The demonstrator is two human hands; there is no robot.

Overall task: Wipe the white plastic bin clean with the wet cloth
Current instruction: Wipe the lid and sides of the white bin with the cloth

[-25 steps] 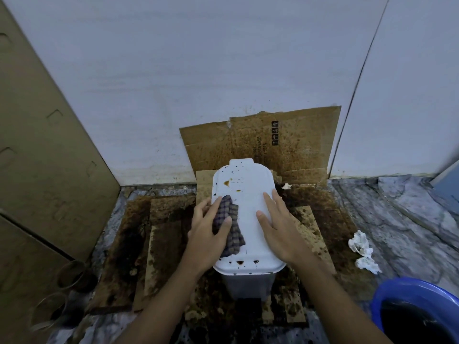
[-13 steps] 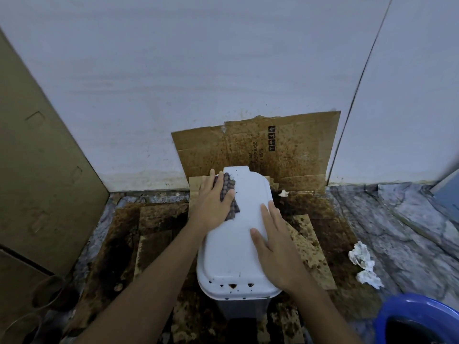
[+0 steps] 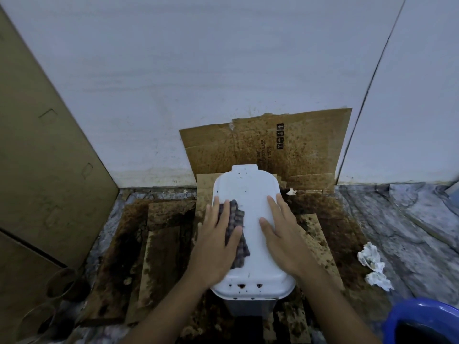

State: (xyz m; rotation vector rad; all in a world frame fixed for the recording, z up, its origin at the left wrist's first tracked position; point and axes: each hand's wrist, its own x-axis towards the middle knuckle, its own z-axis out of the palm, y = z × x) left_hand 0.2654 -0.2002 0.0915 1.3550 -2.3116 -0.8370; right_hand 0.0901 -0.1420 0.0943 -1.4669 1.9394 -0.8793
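The white plastic bin (image 3: pixel 250 189) stands on stained cardboard in the floor's middle, its lid facing me. Brown specks dot the lid's far end and a few brown drips mark its near rim. My left hand (image 3: pixel 216 247) lies flat on a dark checked cloth (image 3: pixel 237 234) and presses it on the lid's left half. Part of the cloth shows right of my fingers. My right hand (image 3: pixel 283 234) rests flat on the lid's right half, fingers spread, holding nothing.
Stained cardboard (image 3: pixel 263 145) leans on the white wall behind the bin, and more sheets (image 3: pixel 159 247) cover the floor. A blue basin (image 3: pixel 422 321) sits bottom right. Crumpled tissues (image 3: pixel 372 264) lie on the marble floor. A tall cardboard panel (image 3: pixel 47 155) stands left.
My left hand has drawn the cloth back from the lid's far end to its left middle. The brown spots there are gone. My right hand stays on the lid.
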